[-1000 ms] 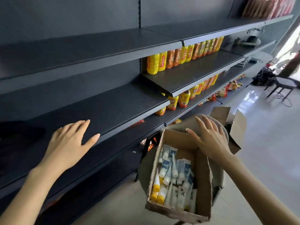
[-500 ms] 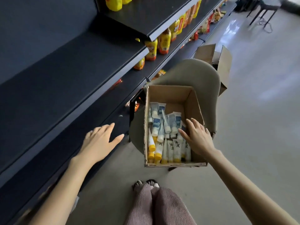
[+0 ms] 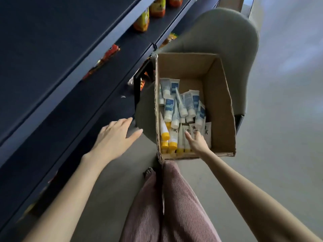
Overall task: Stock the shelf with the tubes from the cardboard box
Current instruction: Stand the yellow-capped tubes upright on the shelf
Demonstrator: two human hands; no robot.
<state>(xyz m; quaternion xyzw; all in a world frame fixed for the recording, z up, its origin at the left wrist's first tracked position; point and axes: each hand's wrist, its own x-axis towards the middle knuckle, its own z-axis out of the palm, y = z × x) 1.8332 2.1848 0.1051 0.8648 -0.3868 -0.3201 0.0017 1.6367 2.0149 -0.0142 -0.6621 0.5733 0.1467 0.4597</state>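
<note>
An open cardboard box (image 3: 222, 105) stands on a grey-green armchair (image 3: 227, 34) in front of me. Inside lie several tubes (image 3: 176, 109): white ones with blue labels at the far end, white ones with yellow caps (image 3: 165, 137) along the near left. My right hand (image 3: 197, 142) is down inside the box, its straight fingers touching the white tubes at the near end. My left hand (image 3: 115, 137) hovers open, fingers spread, between the dark shelf unit (image 3: 57, 55) and the box, holding nothing.
The dark shelves run along my left, with orange and yellow packets (image 3: 142, 20) on them farther along and red packets (image 3: 108, 55) lower down. My legs in pink ribbed trousers (image 3: 174, 206) stand just before the box. Grey floor (image 3: 283, 119) lies to the right.
The view has tilted down from the shelves to the box. My right hand went from the box's flap down onto the tubes. My left hand dropped from the shelf edge toward the box.
</note>
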